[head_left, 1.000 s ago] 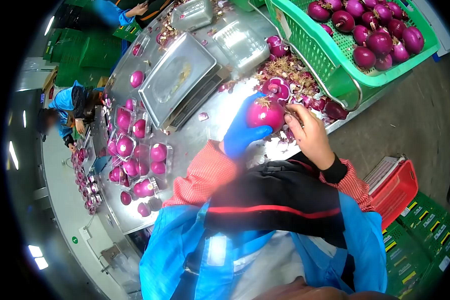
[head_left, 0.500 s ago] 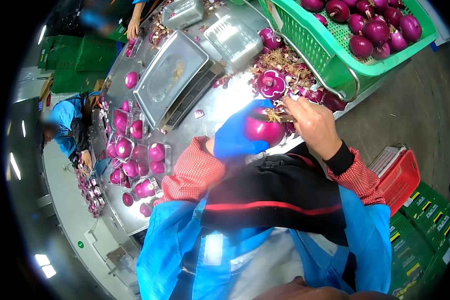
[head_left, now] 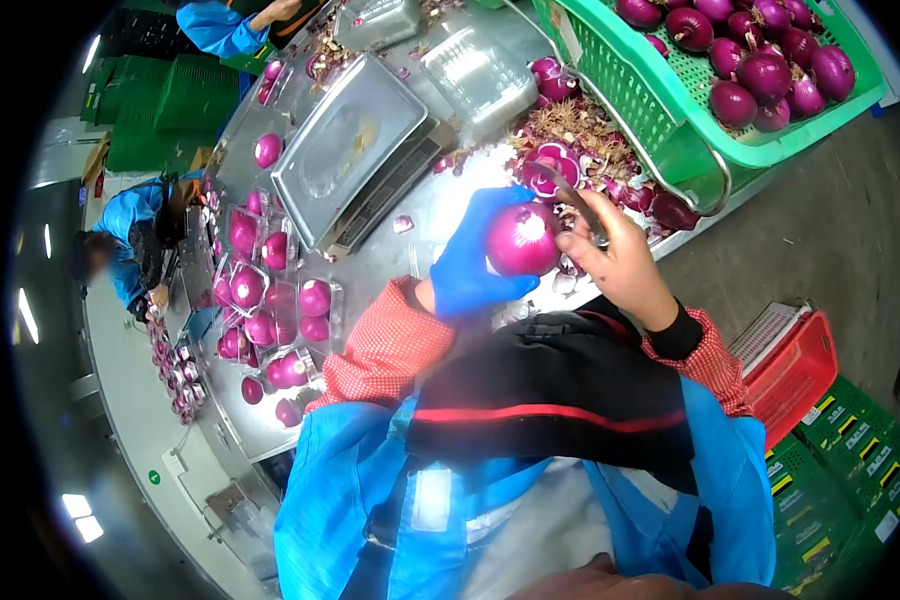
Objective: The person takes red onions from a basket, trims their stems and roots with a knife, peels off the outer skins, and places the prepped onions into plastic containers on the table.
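My left hand [head_left: 475, 262], in a blue glove, is wrapped round a red onion [head_left: 523, 240] whose pale cut end faces up. My bare right hand [head_left: 615, 255] grips a small knife [head_left: 572, 198], its curved blade standing above the onion, with the thumb close to the onion's right side. Just beyond the hands lie a heap of roots and peel [head_left: 580, 135] and purple onion skins. Left of the hands is a scale [head_left: 350, 150] with a metal tray.
A green basket [head_left: 660, 120] of red onions stands at upper right. Clear punnets with onions [head_left: 262, 290] cover the table's left part. Stacked empty punnets [head_left: 480, 80] lie behind the scale. A red basket [head_left: 795, 375] is at right. Two co-workers [head_left: 135, 235] [head_left: 220, 25] are at left and top.
The onion's root tuft is gone and a pale cut end shows. My right hand has raised the knife off the onion. The far co-worker's hand has drawn back from the punnet at the top.
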### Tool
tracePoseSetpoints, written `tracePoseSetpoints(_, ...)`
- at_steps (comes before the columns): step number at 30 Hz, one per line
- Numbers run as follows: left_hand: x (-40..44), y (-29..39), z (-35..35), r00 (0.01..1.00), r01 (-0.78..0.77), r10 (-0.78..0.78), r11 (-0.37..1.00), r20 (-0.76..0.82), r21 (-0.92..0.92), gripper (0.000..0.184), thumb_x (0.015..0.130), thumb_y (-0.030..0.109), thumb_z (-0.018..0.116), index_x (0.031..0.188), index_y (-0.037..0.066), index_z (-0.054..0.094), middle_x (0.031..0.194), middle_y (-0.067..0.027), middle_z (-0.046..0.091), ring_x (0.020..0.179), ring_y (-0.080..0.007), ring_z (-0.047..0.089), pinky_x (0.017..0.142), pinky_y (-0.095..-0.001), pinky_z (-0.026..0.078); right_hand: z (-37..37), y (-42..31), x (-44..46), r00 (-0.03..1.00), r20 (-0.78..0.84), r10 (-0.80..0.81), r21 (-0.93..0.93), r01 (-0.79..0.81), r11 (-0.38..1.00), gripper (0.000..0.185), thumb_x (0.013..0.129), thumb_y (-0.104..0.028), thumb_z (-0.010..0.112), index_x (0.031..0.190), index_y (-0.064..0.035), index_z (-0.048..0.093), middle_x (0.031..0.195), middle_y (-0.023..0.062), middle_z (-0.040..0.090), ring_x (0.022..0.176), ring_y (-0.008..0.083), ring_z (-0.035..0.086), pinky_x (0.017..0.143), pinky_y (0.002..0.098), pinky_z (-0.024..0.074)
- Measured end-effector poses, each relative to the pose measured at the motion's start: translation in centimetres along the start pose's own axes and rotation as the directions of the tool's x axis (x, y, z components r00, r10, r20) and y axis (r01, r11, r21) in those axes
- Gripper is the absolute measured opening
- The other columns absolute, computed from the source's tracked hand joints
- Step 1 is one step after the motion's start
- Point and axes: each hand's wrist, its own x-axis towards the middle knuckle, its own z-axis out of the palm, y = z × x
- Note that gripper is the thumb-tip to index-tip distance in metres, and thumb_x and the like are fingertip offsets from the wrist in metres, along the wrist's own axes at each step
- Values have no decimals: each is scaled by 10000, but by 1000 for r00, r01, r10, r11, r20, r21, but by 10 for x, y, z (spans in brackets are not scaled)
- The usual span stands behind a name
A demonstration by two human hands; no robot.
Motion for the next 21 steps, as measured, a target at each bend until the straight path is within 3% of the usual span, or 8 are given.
tracePoseSetpoints(5,-10,-5,5,983,-51,98,960,-157,274,870,635,208,837,1377,43,414,1318,-135,444,1250,-293,448,1064,-396,354,19,0,5,997,75,-4,108,-4,994,248,846,-172,683,1013,-5,605,810,92,637,736,154,616,656,315,481)
tracePoseSetpoints(9,-16,-8,2,954,-80,158,953,-254,291,803,624,192,841,1311,18,461,1262,-167,457,1186,-319,483,980,-404,427,14,-17,-3,873,464,-147,304,-2,953,130,844,-122,663,921,-29,614,826,38,627,761,115,583,732,300,475)
tracePoseSetpoints(10,-19,-7,-2,954,-69,149,953,-260,294,803,623,201,846,1305,18,465,1257,-168,460,1186,-320,483,979,-404,427,14,-21,-4,918,390,-71,357,-79,931,88,796,-42,639,824,-45,556,766,10,561,643,68,518,573,229,421)
tracePoseSetpoints(11,-24,-6,-5,954,-55,137,954,-268,295,803,621,211,851,1299,17,468,1253,-168,463,1186,-320,483,978,-404,428,14,-16,2,960,273,-66,325,-27,945,99,827,-42,638,835,-50,540,729,-10,531,614,51,491,543,220,397)
tracePoseSetpoints(13,-35,-18,-15,952,-42,134,947,-274,318,783,624,227,853,1288,43,479,1236,-156,475,1180,-310,491,972,-398,435,16,2,8,987,103,126,305,-152,940,101,868,-44,627,856,-48,527,694,-30,502,574,41,470,508,207,369)
tracePoseSetpoints(14,-42,-26,-21,952,-18,121,939,-281,343,783,627,228,852,1291,51,477,1235,-152,478,1178,-306,494,973,-395,436,15,15,9,974,136,182,233,-210,950,103,865,-87,637,904,-32,558,752,-12,556,696,65,527,611,235,433)
tracePoseSetpoints(19,-86,-93,-26,895,298,-207,936,-395,185,859,681,207,826,1405,70,383,1354,-135,456,1292,-274,434,1071,-395,372,39,46,1,943,244,228,279,-293,914,124,870,-86,631,952,-26,561,779,-8,546,708,69,500,639,243,433)
tracePoseSetpoints(21,-91,-97,-25,861,457,-317,827,-398,329,869,711,283,813,1426,66,369,1397,-164,451,1316,-321,421,1083,-406,353,48,55,1,940,247,235,247,-296,923,134,871,-86,629,967,-21,561,795,-4,549,719,73,500,649,245,433)
